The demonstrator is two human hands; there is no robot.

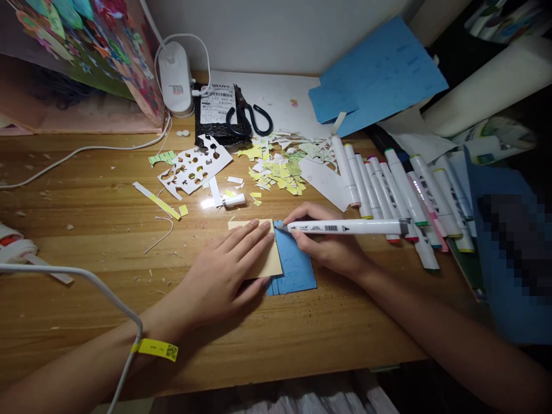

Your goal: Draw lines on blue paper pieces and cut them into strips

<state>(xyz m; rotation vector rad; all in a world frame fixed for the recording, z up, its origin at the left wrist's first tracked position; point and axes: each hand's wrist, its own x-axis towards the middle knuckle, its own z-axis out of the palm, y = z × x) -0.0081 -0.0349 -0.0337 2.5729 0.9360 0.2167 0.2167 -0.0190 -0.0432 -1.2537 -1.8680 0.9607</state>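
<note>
My left hand [235, 259] lies flat, fingers stretched out, pressing a cream-coloured card [269, 261] down over a blue piece of card [297, 264]. Dark lines run along the blue card's lower left part, near my left thumb. In my right hand [330, 241] a white marker [345, 226] is pinched between thumb and fingers, its barrel pointing right. The marker's grey tip end touches or nearly touches the blue card beside the cream card's upper right edge. A small white marker cap [234, 200] lies on the table just beyond my left hand.
Many capped markers [379, 190] lie in a row at the right. Behind are black-handled scissors [250, 118], yellow-green paper scraps [280, 169], a punched white sheet [196, 167] and a larger blue sheet [375, 75]. A white cable [99, 287] crosses over my left forearm; a power strip [176, 80] stands at the back.
</note>
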